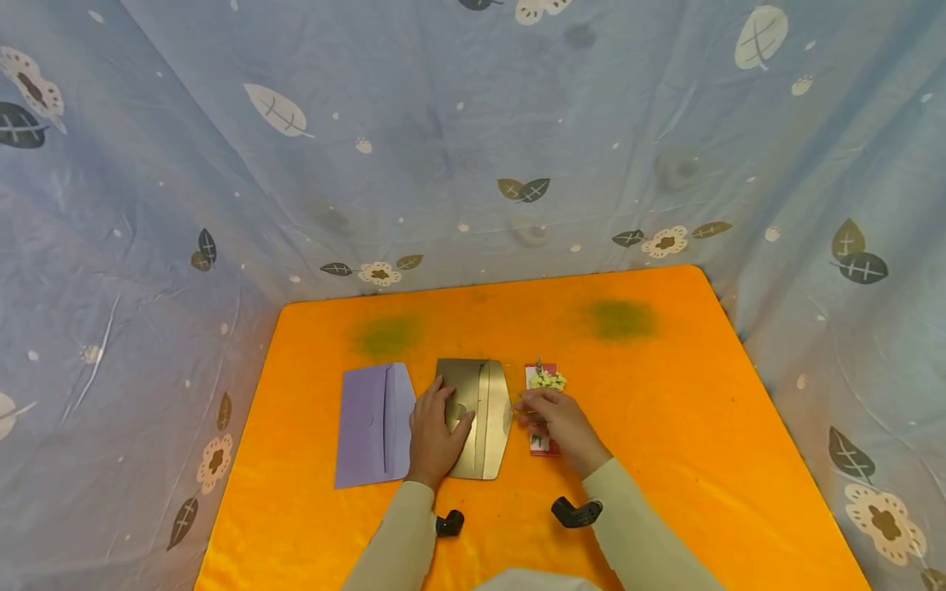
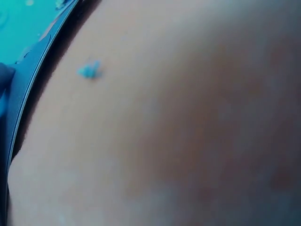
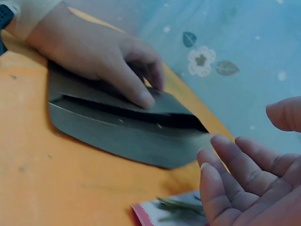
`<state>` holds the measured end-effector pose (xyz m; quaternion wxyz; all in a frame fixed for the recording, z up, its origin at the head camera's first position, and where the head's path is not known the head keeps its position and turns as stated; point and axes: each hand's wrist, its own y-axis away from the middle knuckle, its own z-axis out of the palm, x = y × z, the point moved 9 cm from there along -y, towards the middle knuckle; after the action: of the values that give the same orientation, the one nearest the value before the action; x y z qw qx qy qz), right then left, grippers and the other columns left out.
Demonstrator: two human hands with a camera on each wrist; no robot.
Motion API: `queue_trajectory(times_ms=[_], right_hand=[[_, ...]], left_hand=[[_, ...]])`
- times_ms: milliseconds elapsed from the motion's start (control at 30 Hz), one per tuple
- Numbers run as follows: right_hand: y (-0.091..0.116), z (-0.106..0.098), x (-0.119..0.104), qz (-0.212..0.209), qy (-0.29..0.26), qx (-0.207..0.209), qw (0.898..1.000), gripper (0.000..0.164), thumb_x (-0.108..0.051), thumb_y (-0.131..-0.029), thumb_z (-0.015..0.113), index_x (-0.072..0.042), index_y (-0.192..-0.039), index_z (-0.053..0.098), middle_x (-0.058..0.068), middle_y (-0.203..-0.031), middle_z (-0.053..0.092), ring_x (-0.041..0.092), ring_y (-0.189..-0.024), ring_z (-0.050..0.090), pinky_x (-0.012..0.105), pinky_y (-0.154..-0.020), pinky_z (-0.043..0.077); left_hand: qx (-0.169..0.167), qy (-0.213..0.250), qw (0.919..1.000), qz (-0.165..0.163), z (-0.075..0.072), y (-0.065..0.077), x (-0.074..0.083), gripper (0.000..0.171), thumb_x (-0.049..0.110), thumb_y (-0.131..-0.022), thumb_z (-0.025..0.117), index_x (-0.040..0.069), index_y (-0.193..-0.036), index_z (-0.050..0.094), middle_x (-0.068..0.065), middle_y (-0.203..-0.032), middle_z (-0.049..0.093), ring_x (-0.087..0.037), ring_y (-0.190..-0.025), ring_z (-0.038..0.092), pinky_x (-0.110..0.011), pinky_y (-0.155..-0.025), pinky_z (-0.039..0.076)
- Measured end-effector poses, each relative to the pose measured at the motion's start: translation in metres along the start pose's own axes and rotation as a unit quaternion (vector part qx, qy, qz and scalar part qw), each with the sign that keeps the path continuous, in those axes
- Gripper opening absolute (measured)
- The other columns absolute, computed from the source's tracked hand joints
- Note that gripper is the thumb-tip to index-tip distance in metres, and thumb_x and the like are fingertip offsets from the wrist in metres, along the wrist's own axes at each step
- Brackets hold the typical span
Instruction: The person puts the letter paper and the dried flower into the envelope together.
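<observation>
Left hand (image 1: pixel 436 437): fingers and thumb spread, resting on gold envelope (image 1: pixel 493 419), which lies flap open toward the right hand. Right hand (image 1: pixel 562 420): fingers loosely bent, thumb apart, no grip; it's over the red-edged card (image 1: pixel 545 448), near the flap. Flowers (image 1: pixel 547 380) on card. Purple envelope (image 1: pixel 364 427) just left of left hand, flap also open. All on orange table (image 1: pixel 665 410). Left wrist view: mostly blurred skin.

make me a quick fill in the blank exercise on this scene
By the head view:
1. The envelope under the left hand is coloured ____.
2. The other envelope is coloured ____.
3. The right hand and red-edged card are to the ____ of both envelopes.
4. The table cover is coloured ____.

Missing words: gold; purple; right; orange
</observation>
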<state>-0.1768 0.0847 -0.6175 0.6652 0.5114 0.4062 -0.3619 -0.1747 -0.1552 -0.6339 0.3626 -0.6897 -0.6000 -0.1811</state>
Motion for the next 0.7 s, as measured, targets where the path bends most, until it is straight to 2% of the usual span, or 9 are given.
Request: queue_trajectory(times_ms=[267, 367, 533, 700], right_hand=[[0.002, -0.036, -0.004, -0.005, -0.018, 0.069, 0.997, 0.042, -0.026, -0.116, 0.056, 0.009, -0.139, 0.062, 0.025, -0.129, 0.07, 0.033, -0.11, 0.068, 0.03, -0.091, 0.058], [0.004, -0.045, -0.004, -0.009, -0.022, 0.085, 0.996, 0.042, -0.025, -0.116, 0.056, 0.009, -0.138, 0.062, 0.027, -0.128, 0.069, 0.035, -0.109, 0.069, 0.033, -0.092, 0.06], [0.007, -0.058, -0.001, -0.007, -0.022, 0.098, 0.995, 0.041, -0.024, -0.116, 0.056, 0.009, -0.139, 0.061, 0.028, -0.129, 0.068, 0.039, -0.111, 0.069, 0.038, -0.092, 0.061], [0.011, -0.066, 0.005, 0.015, 0.001, 0.1, 0.995, 0.042, -0.026, -0.115, 0.057, 0.008, -0.141, 0.059, 0.026, -0.134, 0.064, 0.037, -0.117, 0.065, 0.037, -0.093, 0.06]], left_hand=[[0.018, 0.002, 0.9998, 0.002, -0.003, 0.001, 0.004, 0.052, 0.029, -0.101, 0.078, 0.004, -0.144, 0.061, -0.017, -0.166, 0.045, -0.042, -0.148, 0.042, -0.069, -0.116, 0.028], [0.022, 0.004, 0.9997, -0.001, -0.004, 0.002, 0.003, 0.053, 0.028, -0.101, 0.078, 0.003, -0.144, 0.061, -0.017, -0.166, 0.045, -0.042, -0.148, 0.043, -0.069, -0.117, 0.028], [0.036, 0.018, 0.9992, 0.003, -0.007, 0.002, 0.001, 0.052, 0.026, -0.101, 0.079, 0.0, -0.142, 0.063, -0.019, -0.163, 0.049, -0.043, -0.146, 0.045, -0.068, -0.117, 0.03], [0.063, 0.044, 0.997, 0.014, -0.015, 0.004, 0.003, 0.049, 0.021, -0.099, 0.081, -0.003, -0.138, 0.065, -0.021, -0.158, 0.054, -0.044, -0.141, 0.05, -0.064, -0.115, 0.038]])
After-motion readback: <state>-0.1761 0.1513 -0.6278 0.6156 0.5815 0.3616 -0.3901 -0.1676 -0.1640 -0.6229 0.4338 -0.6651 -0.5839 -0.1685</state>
